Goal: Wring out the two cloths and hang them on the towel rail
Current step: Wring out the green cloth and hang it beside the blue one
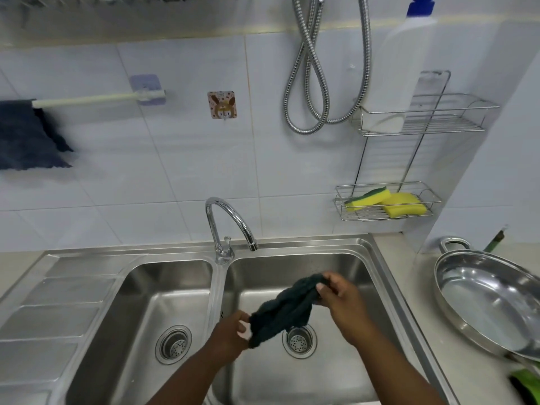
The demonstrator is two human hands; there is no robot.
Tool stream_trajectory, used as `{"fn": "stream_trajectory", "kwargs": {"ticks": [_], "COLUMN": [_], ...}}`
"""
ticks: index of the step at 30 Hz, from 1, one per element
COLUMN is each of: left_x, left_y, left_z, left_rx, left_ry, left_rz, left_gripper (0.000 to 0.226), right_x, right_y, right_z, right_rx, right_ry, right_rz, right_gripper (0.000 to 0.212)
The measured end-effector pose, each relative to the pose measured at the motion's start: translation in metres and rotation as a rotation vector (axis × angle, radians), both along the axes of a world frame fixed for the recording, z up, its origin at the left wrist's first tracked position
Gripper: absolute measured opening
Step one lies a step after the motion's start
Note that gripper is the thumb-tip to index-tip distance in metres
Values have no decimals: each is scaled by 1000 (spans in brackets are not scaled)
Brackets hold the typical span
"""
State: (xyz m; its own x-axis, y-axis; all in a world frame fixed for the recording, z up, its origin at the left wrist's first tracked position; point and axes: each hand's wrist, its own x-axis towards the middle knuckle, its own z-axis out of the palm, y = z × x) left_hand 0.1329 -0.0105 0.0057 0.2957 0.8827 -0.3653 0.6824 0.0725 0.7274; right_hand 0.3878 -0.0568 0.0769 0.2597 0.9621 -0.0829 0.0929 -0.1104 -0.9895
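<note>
A dark green cloth (285, 309) is stretched between both my hands above the right sink basin (336, 369). My left hand (233, 331) grips its lower left end and my right hand (340, 296) grips its upper right end. The cloth looks bunched and twisted along its length. A dark blue cloth (24, 135) hangs over the left end of the white towel rail (93, 99) on the tiled wall at the upper left. The rest of the rail to the right of it is bare.
A chrome tap (225, 223) stands between the two basins, with a drainboard (49, 314) at left. A steel pan (491, 299) sits on the counter at right. Wire racks on the wall hold yellow sponges (385, 201) and a white bottle (394, 68); a shower hose (315, 77) hangs beside them.
</note>
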Motion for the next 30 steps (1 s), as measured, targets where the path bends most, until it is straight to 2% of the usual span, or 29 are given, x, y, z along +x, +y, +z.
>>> {"fn": "stream_trajectory", "kwargs": {"ticks": [2, 5, 7, 9, 11, 15, 20, 22, 25, 27, 29, 30], "left_x": [12, 39, 52, 58, 59, 60, 58, 57, 59, 60, 60, 59], "left_y": [-3, -8, -8, -7, -7, -13, -10, -7, -7, -6, -5, -5], "left_z": [3, 33, 49, 56, 56, 55, 58, 61, 67, 69, 71, 71], "left_rx": [44, 62, 63, 88, 92, 228, 372, 351, 345, 396, 388, 349], "left_ry": [-62, -325, -424, -493, -496, -318, -314, -340, -344, -331, -343, -338], "left_rz": [-11, -94, -204, -201, -163, -121, 72, 10, -142, -159, -130, -130], "left_gripper": [60, 79, 65, 41, 26, 21, 29, 28, 29, 19, 7, 13], "right_x": [-9, -21, -25, -23, -17, -14, -11, -9, -9, -7, -3, -1], "right_y": [-1, -3, -2, -1, 1, -1, -6, -9, -9, -5, 0, 0], "right_z": [12, 28, 30, 27, 23, 17, 19, 20, 23, 25, 25, 25], "right_rx": [17, 24, 45, 60, 67, 87, 24, -33, -34, 38, 128, 169], "right_ry": [-40, -176, -215, -251, -318, -370, -400, -329, -287, -345, -361, -349], "right_rz": [120, 266, 278, 235, 175, 145, 258, 337, 393, 320, 223, 189], "right_gripper": [38, 34, 25, 18, 18, 31, 15, 5, 17, 9, 12, 16]}}
